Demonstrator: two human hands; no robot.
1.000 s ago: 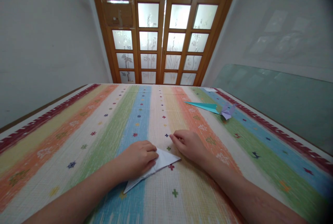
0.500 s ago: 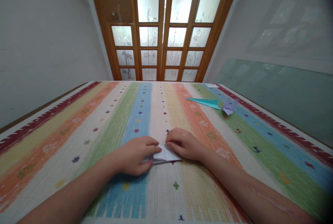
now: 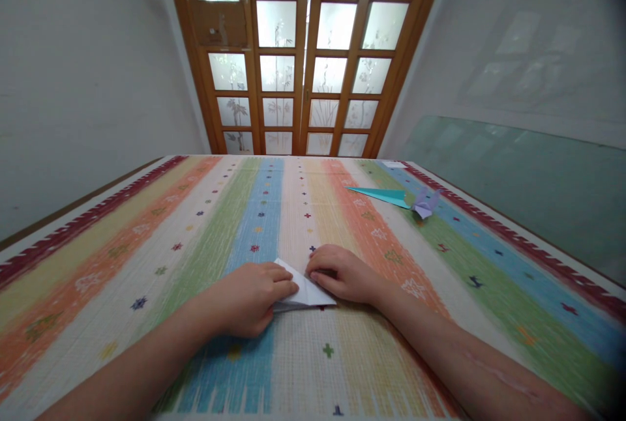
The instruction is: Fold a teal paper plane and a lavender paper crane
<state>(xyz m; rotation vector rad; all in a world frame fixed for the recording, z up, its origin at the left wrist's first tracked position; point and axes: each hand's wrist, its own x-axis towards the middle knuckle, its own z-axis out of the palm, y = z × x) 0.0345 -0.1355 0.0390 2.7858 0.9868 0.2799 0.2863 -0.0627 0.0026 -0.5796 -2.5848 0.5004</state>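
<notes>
A folded white paper (image 3: 304, 290) lies on the striped cloth (image 3: 205, 245) in front of me. My left hand (image 3: 254, 297) rests on its left part, fingers curled over the fold and pressing it down. My right hand (image 3: 337, 272) presses the paper's right edge with bent fingertips. Only a small triangle of paper shows between the two hands; the rest is hidden under them.
A teal folded paper plane (image 3: 384, 195) and a small lilac folded paper figure (image 3: 424, 204) lie at the far right of the cloth. A small white slip (image 3: 394, 164) sits at the far edge. A wooden glass-paned door (image 3: 303, 69) stands behind the table.
The long white triangle under my left hand has been folded into a shorter shape. My right hand came onto the paper from the right; both hands now press it.
</notes>
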